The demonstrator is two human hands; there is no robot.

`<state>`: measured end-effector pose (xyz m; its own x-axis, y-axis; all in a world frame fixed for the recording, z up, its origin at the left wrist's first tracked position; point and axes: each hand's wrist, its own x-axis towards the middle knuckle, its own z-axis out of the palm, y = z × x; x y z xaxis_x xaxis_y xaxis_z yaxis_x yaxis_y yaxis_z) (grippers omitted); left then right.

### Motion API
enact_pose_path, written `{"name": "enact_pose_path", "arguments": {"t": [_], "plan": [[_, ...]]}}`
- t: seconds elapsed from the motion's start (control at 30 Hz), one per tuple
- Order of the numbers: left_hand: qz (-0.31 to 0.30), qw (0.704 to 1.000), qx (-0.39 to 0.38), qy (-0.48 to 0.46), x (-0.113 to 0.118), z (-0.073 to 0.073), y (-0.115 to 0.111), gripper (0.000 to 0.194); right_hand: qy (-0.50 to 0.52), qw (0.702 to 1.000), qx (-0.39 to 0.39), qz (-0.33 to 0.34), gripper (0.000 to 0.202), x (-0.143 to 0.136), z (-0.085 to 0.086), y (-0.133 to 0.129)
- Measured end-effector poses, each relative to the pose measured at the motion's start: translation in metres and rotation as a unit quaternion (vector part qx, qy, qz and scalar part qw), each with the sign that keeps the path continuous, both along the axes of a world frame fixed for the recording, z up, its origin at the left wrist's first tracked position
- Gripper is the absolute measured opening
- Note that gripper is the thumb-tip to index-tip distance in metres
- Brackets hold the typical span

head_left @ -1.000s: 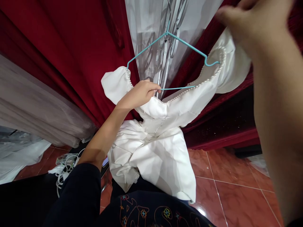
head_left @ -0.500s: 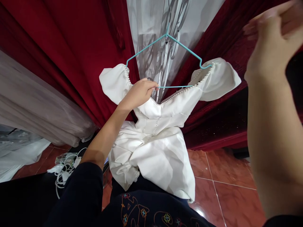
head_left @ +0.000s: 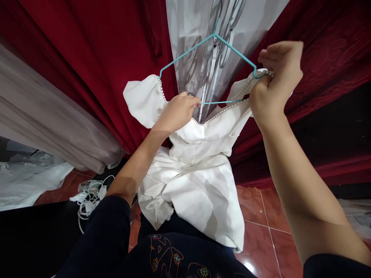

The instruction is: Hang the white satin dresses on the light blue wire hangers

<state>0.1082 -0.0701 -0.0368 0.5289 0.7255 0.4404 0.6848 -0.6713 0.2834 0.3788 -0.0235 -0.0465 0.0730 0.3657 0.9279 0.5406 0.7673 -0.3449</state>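
A white dress (head_left: 205,193) with puffed sleeves and a pearl-beaded neckline hangs from a light-blue hanger (head_left: 188,53), its skirt bunched up against my body. My left hand (head_left: 178,112) is closed around the hanger's bottom bar at the middle of the neckline. At the right shoulder, my right hand (head_left: 275,85) touches the sleeve beside the hanger's notched end. Its fingers are stretched out, and its thumb side lies against the beaded edge. The hand and wrist cover much of that sleeve. The left sleeve (head_left: 142,100) sits on the other end of the hanger.
Red curtains (head_left: 87,58) flank a pale cloth with an ornate metal frame (head_left: 213,65) behind the hanger. Sheer fabric (head_left: 52,112) hangs at left. White cables (head_left: 88,204) lie on a black surface near my left elbow. The floor (head_left: 257,243) is red tile.
My right hand has come down and leftward from the upper right to the dress's right shoulder. My left hand keeps its hold on the hanger bar.
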Motion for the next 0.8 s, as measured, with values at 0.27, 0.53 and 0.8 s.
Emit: {"name": "enact_pose_path", "arguments": {"t": [0.27, 0.53, 0.8], "plan": [[-0.021, 0.999, -0.018, -0.032, 0.007, -0.003, 0.002, 0.040, -0.065, 0.992, 0.074, -0.081, 0.043, -0.021, 0.024, -0.031], [0.016, 0.998, 0.051, -0.045, 0.003, -0.018, 0.001, 0.039, -0.258, 0.958, -0.118, -0.054, 0.034, -0.058, -0.041, -0.052], [0.190, 0.972, 0.076, -0.116, -0.047, -0.018, 0.012, 0.047, -0.212, 0.968, -0.097, -0.097, 0.034, -0.071, -0.055, -0.049]]}}
